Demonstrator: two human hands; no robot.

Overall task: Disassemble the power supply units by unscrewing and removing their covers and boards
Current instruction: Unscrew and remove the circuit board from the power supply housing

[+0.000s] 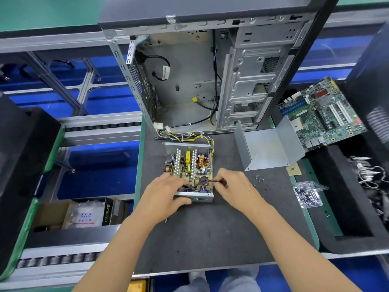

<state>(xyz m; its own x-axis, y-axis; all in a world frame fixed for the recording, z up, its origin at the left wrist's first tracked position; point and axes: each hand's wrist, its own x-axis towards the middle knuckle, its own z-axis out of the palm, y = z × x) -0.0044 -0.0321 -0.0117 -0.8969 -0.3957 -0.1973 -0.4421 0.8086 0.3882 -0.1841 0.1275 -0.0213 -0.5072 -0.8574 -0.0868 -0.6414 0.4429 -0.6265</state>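
An open power supply unit [188, 165] lies on the dark mat, its circuit board with coils and heat sinks exposed. My left hand [166, 192] grips the near left corner of its metal case, thumb on the front wall. My right hand [231, 184] pinches a dark cable [207, 182] that runs across the near edge of the board. The removed grey metal cover [267, 146] lies on the mat to the right. A bundle of yellow and black wires [189, 137] leads from the unit's far side toward the computer case.
An empty computer case [206, 76] stands open behind the unit. A green motherboard [322, 112] lies at the right. Loose screws [259, 179] and a clear plastic tray with screws [308, 194] sit to the right. A cardboard box [80, 216] is lower left.
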